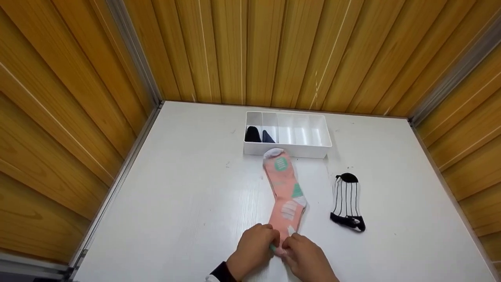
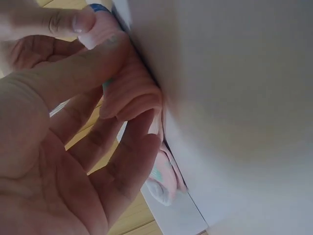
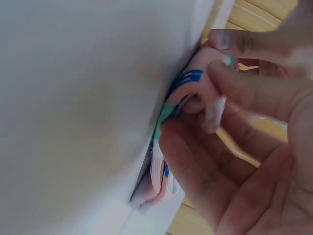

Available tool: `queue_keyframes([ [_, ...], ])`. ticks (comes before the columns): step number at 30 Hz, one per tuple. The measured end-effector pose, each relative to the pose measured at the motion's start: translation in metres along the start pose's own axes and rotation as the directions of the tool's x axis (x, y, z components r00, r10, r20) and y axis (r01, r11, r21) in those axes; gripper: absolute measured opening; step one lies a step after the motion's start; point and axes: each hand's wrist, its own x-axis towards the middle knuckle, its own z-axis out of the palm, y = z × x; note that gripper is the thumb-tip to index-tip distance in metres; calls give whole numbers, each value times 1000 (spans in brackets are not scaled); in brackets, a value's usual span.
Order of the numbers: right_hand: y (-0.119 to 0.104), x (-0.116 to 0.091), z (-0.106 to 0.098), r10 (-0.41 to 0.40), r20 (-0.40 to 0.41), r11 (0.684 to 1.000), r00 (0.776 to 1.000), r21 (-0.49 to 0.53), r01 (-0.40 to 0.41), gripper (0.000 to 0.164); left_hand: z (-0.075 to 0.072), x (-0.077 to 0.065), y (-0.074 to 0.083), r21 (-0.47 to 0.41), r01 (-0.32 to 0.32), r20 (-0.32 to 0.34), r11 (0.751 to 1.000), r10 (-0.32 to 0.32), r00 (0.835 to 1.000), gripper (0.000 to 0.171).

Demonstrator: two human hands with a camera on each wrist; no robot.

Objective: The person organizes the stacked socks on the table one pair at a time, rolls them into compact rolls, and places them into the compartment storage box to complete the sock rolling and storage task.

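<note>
A pink sock (image 1: 282,176) with green and white patches lies lengthwise on the white table, its pale toe pointing toward the box. More than one layer of pink fabric shows at its far end in the right wrist view. At its near end, my left hand (image 1: 254,244) pinches the fabric between thumb and fingers. Beside it my right hand (image 1: 307,256) pinches the same end, which is folded over there. Blue marks on the fold (image 3: 190,77) show in the right wrist view. Both hands are close to the tabletop.
A white divided box (image 1: 287,150) stands just beyond the sock's toe. A black item (image 1: 253,134) and a dark blue item (image 1: 268,137) sit in its left compartments. To the right lies a black-and-white striped sock (image 1: 347,199). Wood-patterned walls (image 1: 258,51) enclose the table.
</note>
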Motion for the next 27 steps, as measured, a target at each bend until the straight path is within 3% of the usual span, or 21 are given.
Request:
queue_keyframes([
  [5,-6,-3,2,-75,-39,976,996,-208,65,19,-5,6,-2,-31,9,62,999,-7,998,18],
  [9,-9,-1,5,-60,-45,980,997,-193,50,16,-8,6,0,-17,-13,68,1000,15,998,17],
  [13,-11,2,5,3,-34,993,999,-121,-7,14,-11,3,3,68,-61,49,996,58,997,19],
  [18,-11,7,2,34,-22,995,999,-93,-35,15,-5,-5,6,248,-71,-83,966,94,992,20],
  [20,-10,8,1,38,-37,994,999,-97,-41,19,0,-6,6,278,-61,-137,959,102,985,18],
  [23,-10,7,0,34,-49,993,998,-114,-39,22,4,-5,6,267,-61,-161,962,107,981,15],
  [27,-13,4,0,-5,-37,972,999,-236,-4,24,2,0,3,184,-61,-89,981,78,993,15],
])
